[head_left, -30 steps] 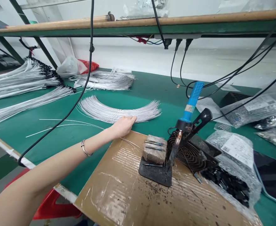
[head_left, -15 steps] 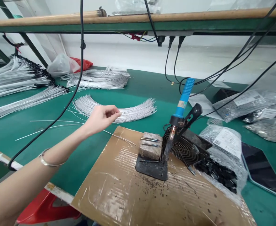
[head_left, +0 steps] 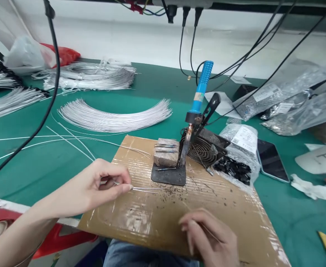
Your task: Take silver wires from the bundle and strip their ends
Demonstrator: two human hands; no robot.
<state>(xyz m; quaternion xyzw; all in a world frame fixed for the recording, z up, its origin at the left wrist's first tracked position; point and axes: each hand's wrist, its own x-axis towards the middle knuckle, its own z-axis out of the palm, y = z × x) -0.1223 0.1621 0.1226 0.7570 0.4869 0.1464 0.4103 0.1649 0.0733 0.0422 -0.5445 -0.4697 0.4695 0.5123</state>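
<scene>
My left hand (head_left: 96,187) pinches thin white wires (head_left: 144,189) whose bare ends point right over a brown cardboard sheet (head_left: 151,218). My right hand (head_left: 210,239) rests at the sheet's near edge with curled fingers; a thin wire seems to run under them, but I cannot make out what they hold. Ahead of both hands a blue-handled soldering iron (head_left: 200,92) leans in its black stand (head_left: 170,174), beside a grey sponge block (head_left: 166,152). A curved bundle of white wires (head_left: 112,118) lies on the green table (head_left: 26,167) beyond the sheet.
More wire bundles (head_left: 87,76) lie at the back left, near a white and red bag (head_left: 35,55). A small fan (head_left: 204,150), bags of black parts (head_left: 235,163), a phone (head_left: 272,161) and several plastic packets (head_left: 287,107) crowd the right. Black cables (head_left: 50,85) hang across the table.
My left hand pulled wires from the curved bundle and drew them back over the cardboard. My right hand has come into view. The camera has tilted down.
</scene>
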